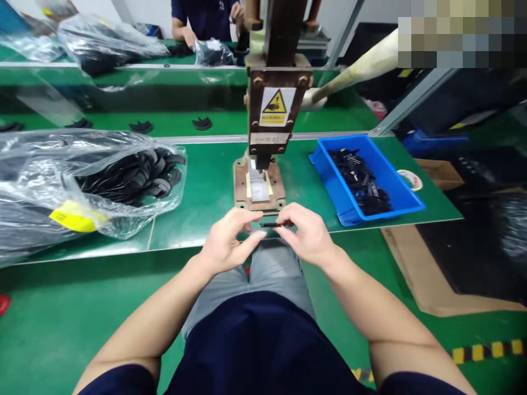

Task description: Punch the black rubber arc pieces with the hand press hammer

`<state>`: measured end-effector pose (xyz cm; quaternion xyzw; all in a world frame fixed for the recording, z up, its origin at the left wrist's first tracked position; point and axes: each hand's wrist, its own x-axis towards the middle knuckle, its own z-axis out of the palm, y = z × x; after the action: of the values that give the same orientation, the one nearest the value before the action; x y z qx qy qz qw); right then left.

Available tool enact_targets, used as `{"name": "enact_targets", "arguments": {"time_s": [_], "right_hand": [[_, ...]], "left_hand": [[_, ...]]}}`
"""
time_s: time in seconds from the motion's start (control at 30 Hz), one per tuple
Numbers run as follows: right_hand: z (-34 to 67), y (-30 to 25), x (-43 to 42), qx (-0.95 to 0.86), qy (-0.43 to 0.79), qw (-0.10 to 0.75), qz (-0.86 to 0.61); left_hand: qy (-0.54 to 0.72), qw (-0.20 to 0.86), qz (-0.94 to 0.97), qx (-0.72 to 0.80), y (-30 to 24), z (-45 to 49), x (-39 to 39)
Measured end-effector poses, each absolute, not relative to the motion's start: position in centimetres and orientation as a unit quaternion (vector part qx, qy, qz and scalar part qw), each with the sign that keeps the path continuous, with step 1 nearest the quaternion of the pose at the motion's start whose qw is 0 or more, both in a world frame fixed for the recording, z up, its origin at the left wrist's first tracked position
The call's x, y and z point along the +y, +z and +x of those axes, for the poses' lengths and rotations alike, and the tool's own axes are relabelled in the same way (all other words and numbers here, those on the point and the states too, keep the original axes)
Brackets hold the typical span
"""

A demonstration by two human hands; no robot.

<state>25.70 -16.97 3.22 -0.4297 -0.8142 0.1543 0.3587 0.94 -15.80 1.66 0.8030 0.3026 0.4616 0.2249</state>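
My right hand (pixel 307 233) pinches a small, thin black plastic piece (pixel 269 225) between thumb and fingertips, just in front of the table's front edge. Facing it, my left hand (pixel 230 238) has its thumb and index finger apart, with the free end of the piece close to the gap between them. Directly beyond both hands stands a bench press (pixel 269 120) with a hand-warning label. Below its ram, a pale fixture (pixel 259 186) sits on the brown metal base (pixel 241 189).
Left, a clear plastic bag (pixel 37 181) spills curved black parts (pixel 140 173). A blue bin (pixel 341 206) of small black pieces stands right, beside a tape roll (pixel 410 180). Several curved parts lie spaced along the green strip behind. Across it, a person (pixel 201 22) handles a bag.
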Motion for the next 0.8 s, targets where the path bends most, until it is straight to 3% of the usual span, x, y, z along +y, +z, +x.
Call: {"name": "enact_targets", "arguments": {"time_s": [0.23, 0.57, 0.63, 0.73, 0.8], "right_hand": [[23.8, 1.7, -17.0, -0.788, 0.249, 0.370, -0.423], [26.2, 4.5, -14.9, -0.810, 0.242, 0.293, -0.446], [28.1, 8.0, -12.5, -0.784, 0.163, 0.376, -0.466], [30.2, 15.0, -9.1, -0.681, 0.059, 0.611, -0.399], [30.7, 19.1, -7.8, -0.690, 0.058, 0.646, -0.321]], "left_hand": [[0.442, 0.263, 0.801, 0.306, 1.1, -0.1, -16.8], [0.456, 0.240, 0.806, 0.290, 0.6, -0.5, -14.4], [0.459, 0.213, 0.792, 0.342, 0.3, -0.6, -11.8], [0.422, 0.163, 0.781, 0.430, -0.2, -0.4, -7.2], [0.371, 0.136, 0.797, 0.457, -0.4, 0.0, -4.5]]}}
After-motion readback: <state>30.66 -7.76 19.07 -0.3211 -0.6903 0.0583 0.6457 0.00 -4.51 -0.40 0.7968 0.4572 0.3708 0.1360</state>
